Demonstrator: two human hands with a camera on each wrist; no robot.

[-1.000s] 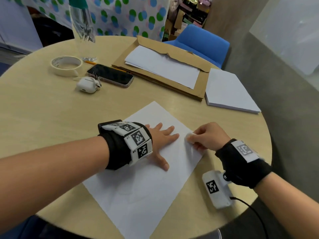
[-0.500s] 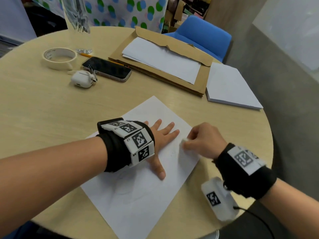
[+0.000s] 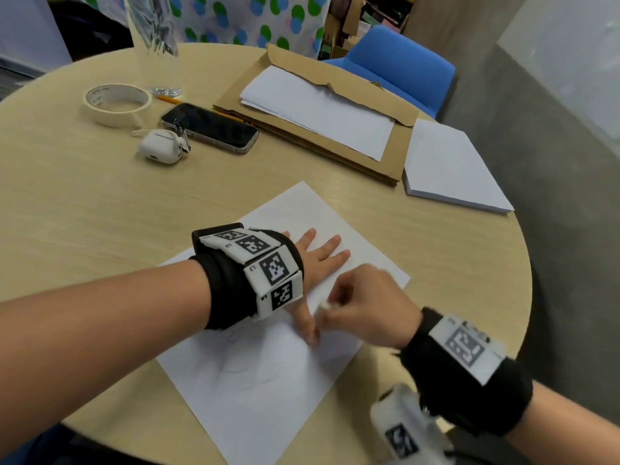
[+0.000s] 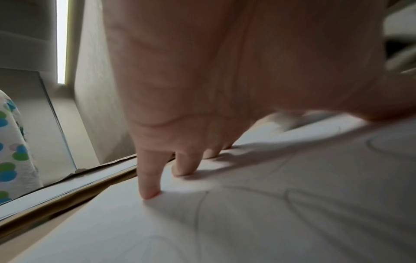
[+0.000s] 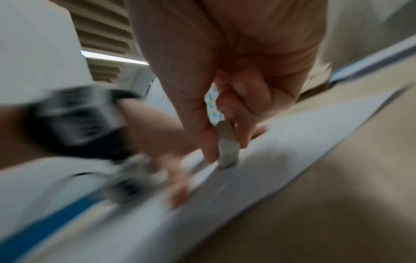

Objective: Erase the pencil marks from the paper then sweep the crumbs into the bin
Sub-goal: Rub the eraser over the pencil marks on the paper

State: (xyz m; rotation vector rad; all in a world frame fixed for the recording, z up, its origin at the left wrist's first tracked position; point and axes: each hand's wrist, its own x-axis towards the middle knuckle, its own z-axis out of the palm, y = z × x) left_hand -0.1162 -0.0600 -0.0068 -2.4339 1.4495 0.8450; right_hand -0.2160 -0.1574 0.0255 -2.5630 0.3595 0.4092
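On the round desk (image 3: 84, 203) lies the white paper (image 3: 268, 397) with faint pencil marks (image 4: 303, 201), the left hand (image 3: 315, 263) presses it flat with spread fingers, and just beside its thumb the right hand (image 3: 365, 310) pinches a small white eraser (image 5: 227, 147) whose end touches the paper.

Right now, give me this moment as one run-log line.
phase: erasing | left hand: flat on paper | right hand: pinching eraser on paper | pencil marks: remain

The right hand (image 3: 365, 307), pinching the eraser (image 5: 227, 147), has slid from beyond the left hand's fingertips (image 3: 344, 255) to just beside its thumb. The eraser's tip now touches the paper (image 3: 268, 397) there.
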